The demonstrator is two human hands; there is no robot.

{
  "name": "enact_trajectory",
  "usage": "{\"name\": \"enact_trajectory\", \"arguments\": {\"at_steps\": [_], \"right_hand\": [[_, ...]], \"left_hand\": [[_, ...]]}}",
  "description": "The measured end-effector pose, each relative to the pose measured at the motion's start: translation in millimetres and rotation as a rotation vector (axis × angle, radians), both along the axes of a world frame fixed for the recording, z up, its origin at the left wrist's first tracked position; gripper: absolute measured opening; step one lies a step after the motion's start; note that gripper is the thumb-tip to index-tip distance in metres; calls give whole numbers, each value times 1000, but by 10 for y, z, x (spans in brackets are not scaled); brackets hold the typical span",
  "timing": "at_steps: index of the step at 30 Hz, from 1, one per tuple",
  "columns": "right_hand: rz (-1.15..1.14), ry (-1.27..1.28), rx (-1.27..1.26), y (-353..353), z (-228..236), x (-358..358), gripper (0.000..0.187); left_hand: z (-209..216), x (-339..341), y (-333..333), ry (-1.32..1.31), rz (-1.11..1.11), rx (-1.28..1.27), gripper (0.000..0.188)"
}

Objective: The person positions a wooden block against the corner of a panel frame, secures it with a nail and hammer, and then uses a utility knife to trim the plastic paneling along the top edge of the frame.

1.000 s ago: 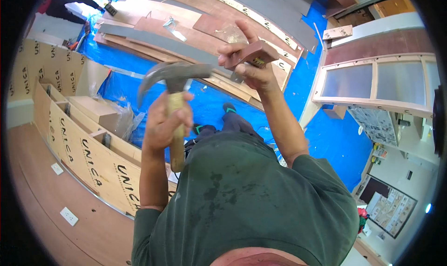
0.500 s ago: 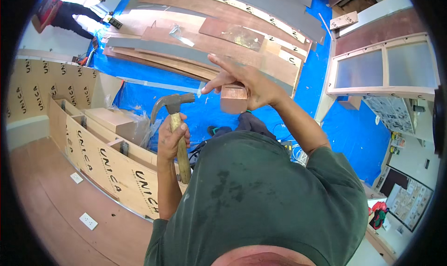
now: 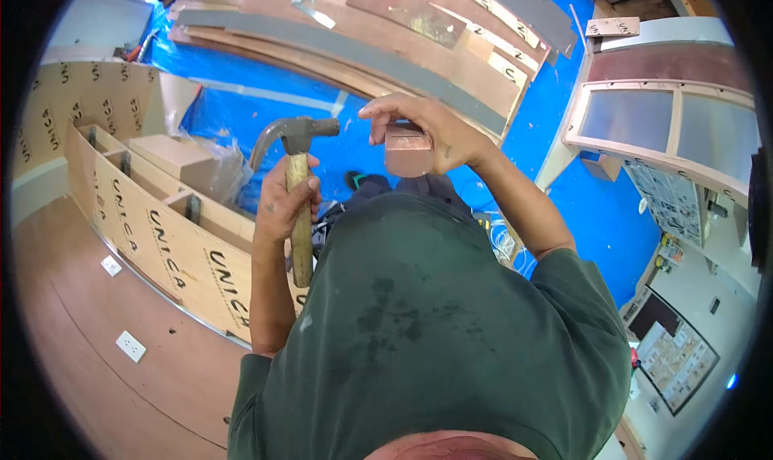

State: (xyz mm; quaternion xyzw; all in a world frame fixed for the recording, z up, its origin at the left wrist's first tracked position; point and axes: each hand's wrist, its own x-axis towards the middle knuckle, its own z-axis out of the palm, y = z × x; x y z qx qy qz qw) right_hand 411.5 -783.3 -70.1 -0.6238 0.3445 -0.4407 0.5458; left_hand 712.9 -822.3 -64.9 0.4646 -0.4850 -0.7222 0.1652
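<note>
On my feed, L hand (image 3: 282,204) is clenched round claw hammer (image 3: 297,143), prob. head-heavy & stiff, best held low on handle (image 3: 301,250); R hand (image 3: 445,138) grips brown block (image 3: 408,155), prob. light & hard, both ahead of green shirt (image 3: 435,315).

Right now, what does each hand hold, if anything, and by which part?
The left hand holds a claw hammer by the upper part of its wooden handle. The right hand holds a brown block at its right side; the grip is partly hidden.
</note>
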Motion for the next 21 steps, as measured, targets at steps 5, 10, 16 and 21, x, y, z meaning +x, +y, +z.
{"name": "enact_trajectory", "arguments": {"at_steps": [5, 10, 16, 21], "right_hand": [[121, 65, 29, 227, -220, 138, 78], [148, 91, 85, 340, -342, 247, 78], [186, -1, 132, 344, -456, 274, 80], [198, -2, 115, 310, -509, 281, 88]], "left_hand": [[-146, 38, 85, -44, -21, 32, 40], [-225, 46, 172, -59, -8, 80, 44], [-220, 30, 184, -92, 18, 121, 38], [-244, 19, 200, -76, 49, 138, 38]]}}
